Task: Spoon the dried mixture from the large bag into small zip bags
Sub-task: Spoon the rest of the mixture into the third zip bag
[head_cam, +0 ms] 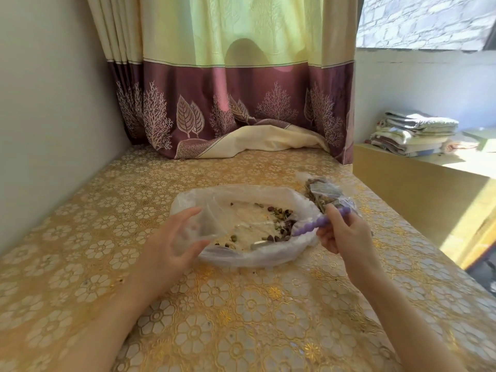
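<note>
Right hand (339, 232) grips the purple spoon (308, 229) dipped into the large bag (241, 226) on the table; left hand (174, 237) pinches the bag's rim. Let go, the rim could collapse, scattering mixture (281, 224).

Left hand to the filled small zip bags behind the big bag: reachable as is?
Probably not directly. The left hand holds the large bag open at its near-left rim, and the filled zip bags lie far right, behind the right hand gripping the purple spoon.
</note>
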A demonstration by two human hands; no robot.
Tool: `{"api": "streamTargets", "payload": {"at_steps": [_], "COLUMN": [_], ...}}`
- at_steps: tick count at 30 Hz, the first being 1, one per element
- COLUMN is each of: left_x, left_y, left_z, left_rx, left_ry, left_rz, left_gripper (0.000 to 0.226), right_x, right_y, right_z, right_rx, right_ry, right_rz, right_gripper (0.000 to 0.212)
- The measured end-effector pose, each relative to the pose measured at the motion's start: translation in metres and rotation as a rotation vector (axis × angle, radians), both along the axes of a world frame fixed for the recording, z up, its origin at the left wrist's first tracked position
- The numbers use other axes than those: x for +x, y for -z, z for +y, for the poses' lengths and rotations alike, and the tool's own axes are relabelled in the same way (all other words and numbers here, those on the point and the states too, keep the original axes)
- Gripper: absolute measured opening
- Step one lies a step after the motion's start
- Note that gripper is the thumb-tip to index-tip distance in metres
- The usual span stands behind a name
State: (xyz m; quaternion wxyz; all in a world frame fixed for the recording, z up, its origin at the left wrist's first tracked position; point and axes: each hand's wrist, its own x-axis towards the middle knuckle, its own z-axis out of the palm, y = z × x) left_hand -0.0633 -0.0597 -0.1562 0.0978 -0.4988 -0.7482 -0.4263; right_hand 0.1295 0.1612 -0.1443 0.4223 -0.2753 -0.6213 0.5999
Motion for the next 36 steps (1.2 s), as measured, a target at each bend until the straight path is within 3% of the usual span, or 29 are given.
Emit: {"api": "streamTargets", "payload": {"at_steps": [6, 14, 27, 30, 36], "left_x": [0.009, 0.009, 0.007, 0.008, 0.012], "left_y": [0.001, 0.006, 0.01, 0.01, 0.006], "left_z": [0.005, 0.004, 0.007, 0.006, 0.006], "left_rx": [-0.074, -0.141, -0.145, -0.129, -0.124], "left_ry": [0.065, 0.125, 0.163, 0.182, 0.185], "left_rz": [0.066, 0.048, 0.003, -0.034, -0.068], "left_gripper": [0.044, 0.048, 0.051, 0.048, 0.048], "right_x": [0.018, 0.017, -0.007, -0.011, -0.013], "right_y": [0.003, 0.001, 0.014, 0.015, 0.02], "right_z": [-0.001, -0.011, -0.019, -0.02, -0.011], "right_rx": [0.023, 0.317, 0.392, 0.351, -0.017], "right_ry": [0.105, 0.317, 0.401, 0.368, 0.25], "right_rz": [0.017, -0.005, 0.034, 0.052, 0.111], "right_gripper": [0.037, 0.04, 0.028, 0.022, 0.017]}}
